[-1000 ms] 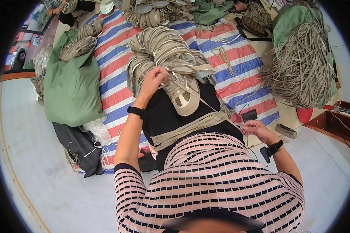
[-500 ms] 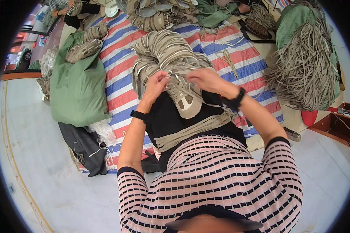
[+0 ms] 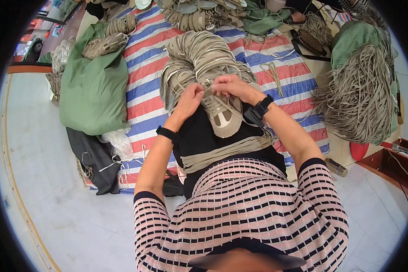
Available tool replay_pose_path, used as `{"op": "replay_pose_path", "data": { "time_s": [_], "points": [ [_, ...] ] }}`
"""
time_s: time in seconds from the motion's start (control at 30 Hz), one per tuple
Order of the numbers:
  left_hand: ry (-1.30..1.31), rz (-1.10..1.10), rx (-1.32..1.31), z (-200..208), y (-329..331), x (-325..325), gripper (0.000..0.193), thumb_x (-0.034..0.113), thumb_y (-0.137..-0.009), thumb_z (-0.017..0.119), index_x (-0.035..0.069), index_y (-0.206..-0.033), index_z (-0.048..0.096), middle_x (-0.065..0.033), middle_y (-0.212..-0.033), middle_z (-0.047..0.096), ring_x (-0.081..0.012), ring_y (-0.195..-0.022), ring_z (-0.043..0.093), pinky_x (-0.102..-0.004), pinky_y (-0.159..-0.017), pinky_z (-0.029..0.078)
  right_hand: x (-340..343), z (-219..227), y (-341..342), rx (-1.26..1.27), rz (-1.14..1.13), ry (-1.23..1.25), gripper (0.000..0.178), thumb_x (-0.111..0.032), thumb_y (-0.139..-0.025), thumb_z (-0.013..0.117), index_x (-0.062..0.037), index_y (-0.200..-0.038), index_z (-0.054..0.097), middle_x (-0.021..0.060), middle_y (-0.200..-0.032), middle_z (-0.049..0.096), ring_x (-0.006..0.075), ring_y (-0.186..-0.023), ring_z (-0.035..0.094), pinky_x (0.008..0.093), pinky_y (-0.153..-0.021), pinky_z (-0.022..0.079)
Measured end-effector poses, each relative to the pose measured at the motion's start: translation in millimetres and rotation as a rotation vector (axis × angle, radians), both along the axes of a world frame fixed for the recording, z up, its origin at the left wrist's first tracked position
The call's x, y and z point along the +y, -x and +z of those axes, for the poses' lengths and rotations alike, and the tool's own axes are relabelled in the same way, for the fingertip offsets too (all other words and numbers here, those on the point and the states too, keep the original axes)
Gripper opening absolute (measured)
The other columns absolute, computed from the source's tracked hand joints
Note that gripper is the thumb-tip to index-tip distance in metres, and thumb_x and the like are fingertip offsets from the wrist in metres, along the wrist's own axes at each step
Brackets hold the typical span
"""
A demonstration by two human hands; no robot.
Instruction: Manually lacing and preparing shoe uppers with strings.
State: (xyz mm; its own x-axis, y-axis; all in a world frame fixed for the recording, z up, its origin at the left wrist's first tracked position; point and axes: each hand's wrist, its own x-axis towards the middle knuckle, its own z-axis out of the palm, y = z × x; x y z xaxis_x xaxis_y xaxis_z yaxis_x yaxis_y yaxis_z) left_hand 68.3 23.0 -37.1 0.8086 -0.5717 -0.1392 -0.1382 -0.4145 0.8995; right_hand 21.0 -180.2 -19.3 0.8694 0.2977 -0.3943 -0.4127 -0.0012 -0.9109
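Note:
A beige and brown shoe upper [image 3: 225, 121] lies across my lap, toe toward me, with flat laces crossing its front. My left hand [image 3: 190, 99] is closed at the left edge of its lacing, thumb and fingertips pinched on the upper. Just across from it, my right hand [image 3: 235, 87] is closed over the top eyelets, its fingertips pinching a shoelace; the exact grip is partly hidden. Beyond both hands, a thick row of nested shoe uppers [image 3: 201, 50] curves away. A bundle of beige laces [image 3: 226, 152] is wrapped around my waist over black cloth.
Under the uppers spreads a striped red, white and blue sheet [image 3: 145, 97]. A green sack [image 3: 93, 97] with uppers on top stands at left. At right hangs a big bunch of laces [image 3: 358, 95] by another green sack [image 3: 356, 38]. More uppers [image 3: 195, 20] are piled at the far side.
My right hand has moved in from the right, close to my left hand at the lacing. The view has shifted slightly; the shoe upper stays on my lap.

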Motion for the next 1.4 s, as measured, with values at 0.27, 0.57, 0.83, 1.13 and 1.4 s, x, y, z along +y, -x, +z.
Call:
{"op": "replay_pose_path", "data": {
  "time_s": [0.27,0.57,0.83,1.13,1.4],
  "points": [
    [-0.355,-0.107,-0.405,22,14,-6,0.014,0.016,-0.077,0.059,0.003,-0.082,0.057,-0.0172,-0.076,0.059,-0.0361,-0.076,0.057,-0.0427,-0.064,0.045,0,-8,-5,0.149,-0.260,-0.123,0.025,-0.024,-0.082,0.059,-0.0090,-0.063,0.052,0.0010,-0.062,0.054,0.0055,-0.046,0.037,0.0202,-0.045,0.028],
    [-0.556,0.049,-0.375,36,8,71,0.013,0.017,-0.079,0.057,0.004,-0.083,0.057,-0.0186,-0.079,0.061,-0.0386,-0.077,0.058,-0.0457,-0.063,0.045,5,0,-8,0.034,0.119,0.329,0.014,-0.020,-0.081,0.058,-0.0092,-0.072,0.060,-0.0049,-0.064,0.050,0.0025,-0.059,0.041,0.0176,-0.053,0.030],
    [-0.330,0.037,-0.515,16,11,45,0.013,0.014,-0.080,0.058,0.005,-0.090,0.057,-0.0142,-0.088,0.056,-0.0347,-0.087,0.054,-0.0404,-0.072,0.044,3,4,5,0.087,-0.034,0.026,0.004,-0.011,-0.081,0.059,-0.0082,-0.083,0.061,-0.0078,-0.068,0.048,0.0015,-0.059,0.036,0.0170,-0.053,0.027],
    [-0.211,-0.256,-0.643,17,9,-5,0.016,0.011,-0.076,0.061,0.004,-0.088,0.054,-0.0112,-0.090,0.051,-0.0312,-0.091,0.048,-0.0404,-0.078,0.040,3,3,7,0.059,-0.056,0.011,0.005,-0.011,-0.079,0.062,-0.0084,-0.082,0.061,-0.0083,-0.068,0.048,0.0025,-0.059,0.036,0.0170,-0.054,0.027],
    [-0.207,-0.293,-0.591,10,12,-4,0.014,0.005,-0.080,0.052,0.002,-0.092,0.045,-0.0172,-0.084,0.052,-0.0373,-0.081,0.051,-0.0447,-0.068,0.041,6,-1,10,0.053,-0.072,0.045,0.006,-0.013,-0.078,0.065,-0.0094,-0.083,0.062,-0.0070,-0.072,0.050,0.0029,-0.064,0.043,0.0173,-0.056,0.033]
  ]
}}
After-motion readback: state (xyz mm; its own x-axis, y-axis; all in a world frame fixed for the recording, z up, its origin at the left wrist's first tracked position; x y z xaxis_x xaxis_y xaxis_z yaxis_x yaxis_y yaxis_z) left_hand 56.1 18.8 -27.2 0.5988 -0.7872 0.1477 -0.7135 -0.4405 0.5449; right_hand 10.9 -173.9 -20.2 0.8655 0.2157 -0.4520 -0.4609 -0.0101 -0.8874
